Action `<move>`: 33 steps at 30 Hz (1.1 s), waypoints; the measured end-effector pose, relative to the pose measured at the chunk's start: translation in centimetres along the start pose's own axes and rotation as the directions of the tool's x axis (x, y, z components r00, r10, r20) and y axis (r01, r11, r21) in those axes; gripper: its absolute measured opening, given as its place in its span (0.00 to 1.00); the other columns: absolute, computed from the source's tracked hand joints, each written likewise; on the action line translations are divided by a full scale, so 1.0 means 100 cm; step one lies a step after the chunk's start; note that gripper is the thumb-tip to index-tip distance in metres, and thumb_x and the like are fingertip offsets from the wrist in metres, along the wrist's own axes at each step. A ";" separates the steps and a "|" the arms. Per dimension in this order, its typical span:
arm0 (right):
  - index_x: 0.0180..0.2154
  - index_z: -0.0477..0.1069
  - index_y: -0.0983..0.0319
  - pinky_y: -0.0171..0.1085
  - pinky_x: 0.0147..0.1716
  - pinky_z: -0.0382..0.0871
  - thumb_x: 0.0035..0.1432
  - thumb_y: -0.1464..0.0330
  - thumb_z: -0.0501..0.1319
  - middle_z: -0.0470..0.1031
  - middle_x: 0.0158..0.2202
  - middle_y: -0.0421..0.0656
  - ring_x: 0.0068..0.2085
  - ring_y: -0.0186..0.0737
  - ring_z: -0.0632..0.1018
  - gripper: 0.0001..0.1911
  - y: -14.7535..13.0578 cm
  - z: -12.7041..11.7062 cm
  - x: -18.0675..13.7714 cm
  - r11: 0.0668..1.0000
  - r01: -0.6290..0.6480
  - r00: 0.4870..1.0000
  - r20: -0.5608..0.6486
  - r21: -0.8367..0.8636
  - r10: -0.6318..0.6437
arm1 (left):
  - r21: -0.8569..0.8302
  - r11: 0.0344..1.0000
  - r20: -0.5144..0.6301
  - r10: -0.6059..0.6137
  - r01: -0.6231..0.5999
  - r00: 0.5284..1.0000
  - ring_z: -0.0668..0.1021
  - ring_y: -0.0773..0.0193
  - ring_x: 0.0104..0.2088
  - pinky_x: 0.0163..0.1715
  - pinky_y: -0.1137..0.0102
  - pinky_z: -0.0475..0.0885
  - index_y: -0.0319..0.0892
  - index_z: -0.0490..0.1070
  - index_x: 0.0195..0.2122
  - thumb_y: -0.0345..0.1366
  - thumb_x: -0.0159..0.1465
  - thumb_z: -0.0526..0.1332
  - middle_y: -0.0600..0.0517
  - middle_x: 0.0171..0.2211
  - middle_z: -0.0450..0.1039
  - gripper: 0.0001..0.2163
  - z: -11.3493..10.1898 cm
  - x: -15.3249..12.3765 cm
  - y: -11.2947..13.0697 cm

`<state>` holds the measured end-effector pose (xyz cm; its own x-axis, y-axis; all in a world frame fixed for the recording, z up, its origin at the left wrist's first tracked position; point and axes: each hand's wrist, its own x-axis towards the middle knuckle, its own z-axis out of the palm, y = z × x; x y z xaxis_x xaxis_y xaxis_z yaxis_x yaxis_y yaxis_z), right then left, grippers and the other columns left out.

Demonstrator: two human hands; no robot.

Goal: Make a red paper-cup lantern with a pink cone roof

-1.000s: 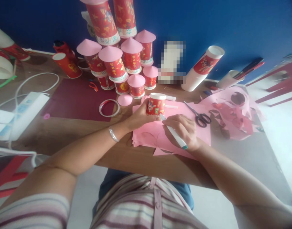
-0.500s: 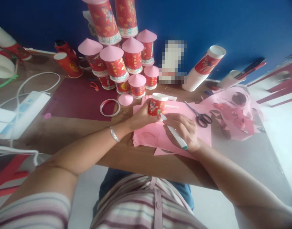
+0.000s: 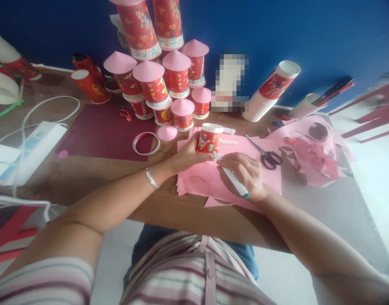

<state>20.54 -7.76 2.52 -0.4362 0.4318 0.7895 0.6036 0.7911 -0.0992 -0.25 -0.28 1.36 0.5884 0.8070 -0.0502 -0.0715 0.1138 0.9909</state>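
Note:
My left hand [image 3: 185,155] grips a small red paper cup [image 3: 208,138] that stands upside down on a sheet of pink paper [image 3: 241,150]. A white pen with a green end [image 3: 233,181] is pinched in my right hand [image 3: 243,173], its tip right at the cup's base on the paper. Faint curved lines show on the pink sheet below my left hand.
Scissors [image 3: 266,155] lie right of the cup. A pile of pink scraps [image 3: 311,154] fills the right side. Behind stand several red cups with pink cone lids [image 3: 153,82], a loose pink cone [image 3: 166,132], a tape ring [image 3: 145,143], a cup stack [image 3: 270,91] and a power strip [image 3: 32,148].
The cup and both hands have barely shifted; the view moved slightly. The pen tip stays at the cup's base.

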 end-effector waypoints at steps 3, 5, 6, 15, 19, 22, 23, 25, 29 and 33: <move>0.52 0.73 0.61 0.38 0.31 0.78 0.68 0.76 0.63 0.82 0.37 0.44 0.33 0.39 0.82 0.13 0.000 0.000 0.000 1.000 0.009 1.000 -0.008 -0.014 -0.009 | -0.011 1.000 0.004 0.014 -0.014 1.000 0.80 0.51 0.50 0.51 0.55 0.79 0.45 0.63 0.58 0.44 0.57 0.76 0.47 0.48 0.76 0.32 0.000 0.000 0.000; 0.52 0.73 0.61 0.38 0.31 0.78 0.69 0.76 0.63 0.82 0.37 0.44 0.33 0.39 0.82 0.12 0.000 0.000 0.000 1.000 0.009 1.000 -0.004 -0.015 -0.009 | -0.005 1.000 0.000 0.023 -0.023 1.000 0.80 0.50 0.51 0.51 0.55 0.79 0.45 0.63 0.58 0.44 0.57 0.76 0.46 0.49 0.76 0.32 0.000 -0.001 0.000; 0.52 0.73 0.61 0.38 0.31 0.77 0.69 0.76 0.63 0.82 0.37 0.44 0.33 0.39 0.82 0.12 0.000 0.000 0.000 1.000 0.011 1.000 0.000 -0.015 -0.011 | -0.001 1.000 -0.002 0.024 -0.024 1.000 0.80 0.50 0.51 0.52 0.55 0.79 0.45 0.63 0.58 0.44 0.57 0.76 0.46 0.49 0.76 0.33 0.000 -0.001 0.000; 0.52 0.73 0.63 0.37 0.32 0.76 0.68 0.77 0.63 0.81 0.37 0.45 0.34 0.38 0.81 0.12 0.000 0.000 -0.001 1.000 0.025 1.000 0.017 0.001 -0.025 | -0.019 1.000 -0.005 0.015 -0.015 1.000 0.81 0.50 0.52 0.52 0.56 0.80 0.44 0.63 0.59 0.43 0.56 0.77 0.45 0.50 0.77 0.34 0.000 -0.001 -0.001; 0.54 0.73 0.62 0.37 0.32 0.76 0.69 0.76 0.63 0.82 0.38 0.44 0.33 0.38 0.82 0.13 0.001 0.000 -0.001 1.000 0.026 0.999 0.025 -0.016 -0.025 | -0.014 1.000 0.002 0.017 -0.017 1.000 0.81 0.50 0.51 0.51 0.56 0.80 0.44 0.63 0.58 0.42 0.56 0.77 0.45 0.50 0.77 0.33 -0.001 -0.001 -0.001; 0.55 0.72 0.60 0.37 0.32 0.77 0.69 0.76 0.62 0.82 0.38 0.43 0.33 0.38 0.82 0.15 0.000 -0.001 -0.001 1.000 0.013 1.000 0.026 -0.014 -0.013 | -0.009 1.000 0.000 0.013 -0.013 1.000 0.81 0.51 0.51 0.51 0.56 0.80 0.44 0.63 0.59 0.43 0.56 0.77 0.45 0.50 0.77 0.34 -0.001 0.000 -0.002; 0.55 0.72 0.60 0.37 0.31 0.77 0.69 0.76 0.62 0.82 0.38 0.43 0.33 0.38 0.82 0.15 0.000 0.000 -0.001 1.000 0.013 1.000 0.026 -0.011 -0.012 | -0.006 1.000 -0.001 0.013 -0.013 1.000 0.81 0.51 0.51 0.51 0.56 0.80 0.44 0.63 0.59 0.43 0.56 0.77 0.45 0.50 0.77 0.34 -0.001 0.000 -0.002; 0.55 0.72 0.61 0.37 0.31 0.77 0.69 0.76 0.63 0.82 0.38 0.44 0.33 0.38 0.82 0.14 0.000 0.000 0.000 1.000 0.015 1.000 0.025 -0.012 -0.015 | 0.005 1.000 0.004 0.017 -0.017 1.000 0.80 0.50 0.52 0.52 0.56 0.79 0.44 0.63 0.59 0.43 0.55 0.78 0.45 0.50 0.76 0.35 -0.001 0.000 -0.001; 0.57 0.72 0.60 0.37 0.32 0.77 0.69 0.76 0.64 0.82 0.39 0.43 0.34 0.38 0.82 0.17 -0.001 0.000 0.000 1.000 0.008 1.000 0.024 -0.010 -0.008 | 0.034 0.999 0.010 0.022 -0.022 1.000 0.79 0.49 0.54 0.54 0.55 0.78 0.45 0.63 0.58 0.43 0.55 0.78 0.46 0.51 0.75 0.34 0.000 -0.001 0.001; 0.58 0.71 0.59 0.37 0.33 0.78 0.68 0.76 0.64 0.82 0.39 0.43 0.34 0.38 0.82 0.19 -0.001 0.000 0.000 1.000 -0.002 0.999 0.032 -0.007 0.003 | 0.032 0.999 0.011 0.029 -0.029 1.000 0.79 0.50 0.52 0.52 0.56 0.78 0.45 0.64 0.58 0.43 0.55 0.78 0.47 0.50 0.75 0.33 0.000 0.000 0.000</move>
<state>20.51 -7.86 2.52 -0.4558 0.4476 0.7693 0.6095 0.7869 -0.0967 -0.27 -0.33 1.36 0.5950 0.8035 -0.0201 -0.0633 0.0717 0.9954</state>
